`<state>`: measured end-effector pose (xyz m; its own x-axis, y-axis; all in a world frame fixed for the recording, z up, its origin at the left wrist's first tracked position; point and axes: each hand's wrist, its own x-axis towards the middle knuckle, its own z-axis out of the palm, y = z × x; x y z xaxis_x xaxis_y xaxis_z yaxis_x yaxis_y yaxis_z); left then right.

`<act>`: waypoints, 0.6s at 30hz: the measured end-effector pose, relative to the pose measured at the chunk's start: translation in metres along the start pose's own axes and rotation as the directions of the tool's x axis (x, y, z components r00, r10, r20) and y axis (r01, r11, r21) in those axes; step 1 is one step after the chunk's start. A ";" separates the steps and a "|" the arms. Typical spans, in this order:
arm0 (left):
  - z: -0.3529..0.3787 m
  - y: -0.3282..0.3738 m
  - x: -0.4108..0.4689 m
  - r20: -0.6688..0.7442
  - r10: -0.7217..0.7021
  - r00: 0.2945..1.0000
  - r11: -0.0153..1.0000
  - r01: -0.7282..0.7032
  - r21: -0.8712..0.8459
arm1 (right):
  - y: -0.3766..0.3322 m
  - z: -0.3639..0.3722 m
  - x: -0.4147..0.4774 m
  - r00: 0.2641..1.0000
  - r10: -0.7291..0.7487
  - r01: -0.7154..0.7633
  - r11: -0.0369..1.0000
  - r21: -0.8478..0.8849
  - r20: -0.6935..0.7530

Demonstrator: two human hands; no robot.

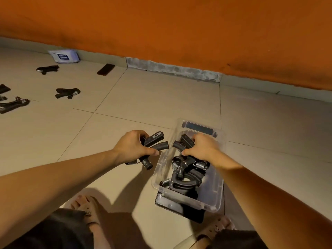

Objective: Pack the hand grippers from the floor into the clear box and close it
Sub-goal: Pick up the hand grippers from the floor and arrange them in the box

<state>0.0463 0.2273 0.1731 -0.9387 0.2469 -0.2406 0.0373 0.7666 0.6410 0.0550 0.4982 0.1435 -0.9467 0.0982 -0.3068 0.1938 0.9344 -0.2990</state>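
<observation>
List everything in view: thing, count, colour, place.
clear box: one, transparent, open, on the floor lower right.
dark panel: one, black, under the box.
boxed grippers: several, black with metal springs, piled inside the box.
loose grippers: at least three, black, floor at far left.
wipes pack: one, white and blue, by the wall's base.
flat slab: one, dark, floor near the wall.
wall: orange, behind.
floor: beige tiles.
left-hand grippers: apparently two, black, beside the box.
right-hand gripper: one, black, over the box.
feet: two, sandalled, bottom edge.
left hand: grips the left-hand grippers.
right hand: grips the right-hand gripper.
</observation>
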 end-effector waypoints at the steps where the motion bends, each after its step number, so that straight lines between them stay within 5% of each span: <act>1: 0.006 -0.001 0.001 0.009 -0.010 1.000 1.000 0.010 -0.005 | 0.006 0.009 0.003 1.000 0.001 -0.001 1.000 0.005 0.013; 18: 0.054 -0.003 0.034 0.082 0.002 0.997 0.999 -0.006 0.048 | 0.048 0.071 0.031 0.989 0.137 -0.136 0.991 -0.016 0.060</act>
<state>0.0331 0.2651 0.1235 -0.9074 0.2961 -0.2983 0.0594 0.7930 0.6064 0.0527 0.5220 0.0558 -0.8940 0.2044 -0.3988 0.3169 0.9176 -0.2401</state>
